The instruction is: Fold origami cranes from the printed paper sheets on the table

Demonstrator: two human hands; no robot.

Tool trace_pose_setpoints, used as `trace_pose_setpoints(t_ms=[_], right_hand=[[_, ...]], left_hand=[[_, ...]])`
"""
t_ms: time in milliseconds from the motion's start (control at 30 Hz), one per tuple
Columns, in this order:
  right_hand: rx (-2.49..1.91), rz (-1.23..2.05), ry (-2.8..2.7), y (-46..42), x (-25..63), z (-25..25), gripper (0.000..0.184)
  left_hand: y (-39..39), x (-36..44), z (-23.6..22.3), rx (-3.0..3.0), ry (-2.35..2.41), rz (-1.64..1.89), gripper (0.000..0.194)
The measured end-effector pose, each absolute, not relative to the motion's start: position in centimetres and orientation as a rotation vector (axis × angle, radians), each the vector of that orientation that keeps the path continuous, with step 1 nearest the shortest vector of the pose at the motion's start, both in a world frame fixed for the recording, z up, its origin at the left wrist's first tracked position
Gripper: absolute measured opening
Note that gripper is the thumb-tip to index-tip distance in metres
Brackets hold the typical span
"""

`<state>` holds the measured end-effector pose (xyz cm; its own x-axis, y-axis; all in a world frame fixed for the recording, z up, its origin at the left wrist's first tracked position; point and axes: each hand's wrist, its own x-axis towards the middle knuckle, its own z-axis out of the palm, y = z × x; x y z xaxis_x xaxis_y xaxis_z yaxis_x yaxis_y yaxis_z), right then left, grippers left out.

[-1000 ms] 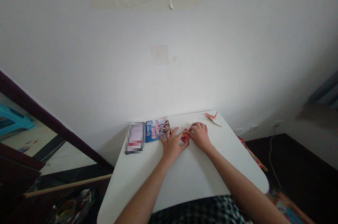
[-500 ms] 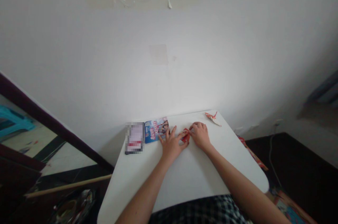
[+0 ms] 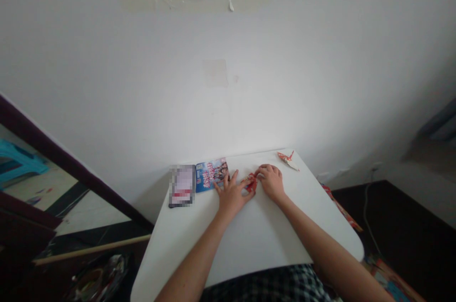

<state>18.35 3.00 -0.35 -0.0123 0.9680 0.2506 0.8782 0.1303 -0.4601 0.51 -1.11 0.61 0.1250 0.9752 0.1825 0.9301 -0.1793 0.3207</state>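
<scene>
Red paper (image 3: 252,183) on table (image 3: 256,240), between my hands. My left hand (image 3: 233,196) holds it by thumb and forefinger, other fingers fanned by blue booklet (image 3: 206,177). My right hand (image 3: 271,182) pinches its right side, fingers curled. Folded crane (image 3: 289,160) lies beyond, to the right.

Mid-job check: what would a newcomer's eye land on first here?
Probably the red paper, with the left hand and right hand at it from either side. Next, the bright blue booklet by the left hand's spread fingers, and the red-and-white folded paper near the far right corner of the table.
</scene>
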Motion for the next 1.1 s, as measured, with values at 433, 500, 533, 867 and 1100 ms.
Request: trace_pose_setpoints(t_ms=[433,500,533,867,1100], right_hand=[[-1.701,0.238,-1.958,2.6,19.1,0.2,0.019],[-1.722,0.258,-1.957,2.8,18.9,0.2,0.019],[-1.732,0.269,-1.954,2.9,18.8,0.2,0.020],[-1.693,0.233,-1.935,3.0,18.8,-0.7,0.028],[-1.554,0.264,-1.980,2.5,20.0,-1.1,0.021]], left_hand=[[-1.2,0.5,0.6,2.279,1.928,0.545,0.047],[-1.2,0.6,0.6,2.268,1.931,0.534,0.047],[-1.2,0.6,0.7,2.261,1.935,0.529,0.047],[-1.6,0.6,0.9,2.260,1.932,0.538,0.043],[-1.8,0.6,0.6,2.308,1.930,0.567,0.040]])
